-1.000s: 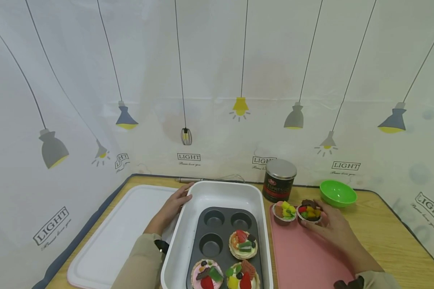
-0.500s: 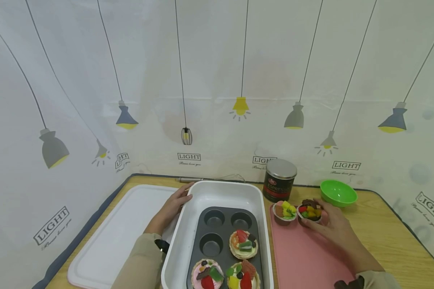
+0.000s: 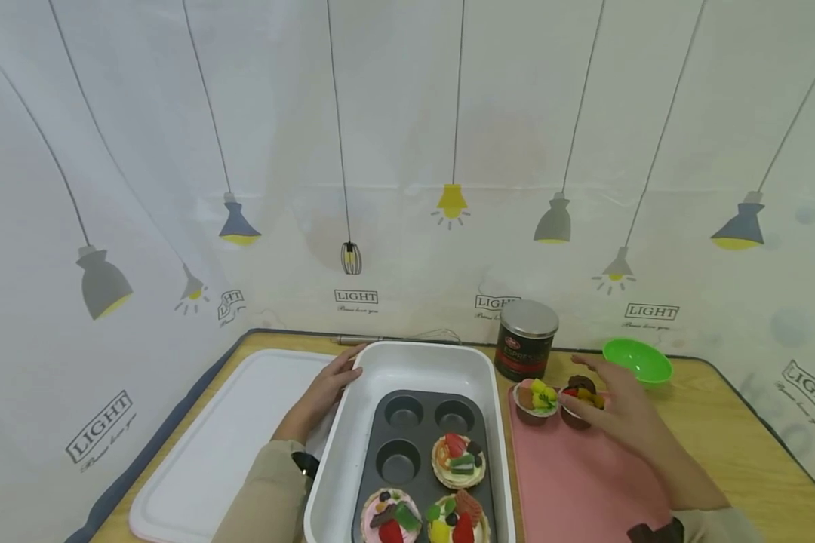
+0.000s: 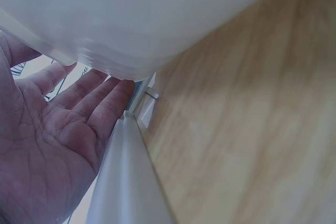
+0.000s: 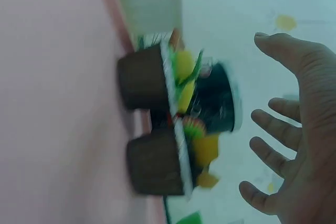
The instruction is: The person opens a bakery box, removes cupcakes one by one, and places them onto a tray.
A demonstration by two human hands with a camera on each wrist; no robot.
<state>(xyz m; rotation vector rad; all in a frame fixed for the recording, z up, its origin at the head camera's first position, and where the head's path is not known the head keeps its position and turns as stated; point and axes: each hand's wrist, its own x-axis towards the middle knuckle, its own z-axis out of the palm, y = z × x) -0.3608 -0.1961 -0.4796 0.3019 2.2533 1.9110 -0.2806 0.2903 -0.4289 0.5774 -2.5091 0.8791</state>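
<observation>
My left hand (image 3: 324, 394) lies along the far left corner of a white rectangular pan (image 3: 326, 475), its fingers against the outer wall and fairly straight in the left wrist view. Inside the pan sits a dark muffin tin (image 3: 373, 430) with several fruit tarts (image 3: 458, 461) in its cups. My right hand (image 3: 625, 411) hovers by the right of two fruit-topped cupcakes, thumb and fingers spread apart. That cupcake (image 5: 157, 163) and its neighbour (image 5: 147, 80) stand upright side by side at the far end of a pink cutting board (image 3: 584, 483). The right wrist view shows a gap between fingers and toppings.
Behind the cupcakes stands a dark espresso tin (image 3: 525, 339) with a silver lid. A green bowl (image 3: 638, 362) is beyond the right hand. On the left lies a white board (image 3: 231, 445). A whisk (image 3: 363, 339) lies along the table's back edge.
My right hand has let go of the right cupcake, rising slightly with its fingers spreading. The cupcake stays on the pink board. My left hand keeps its place at the pan.
</observation>
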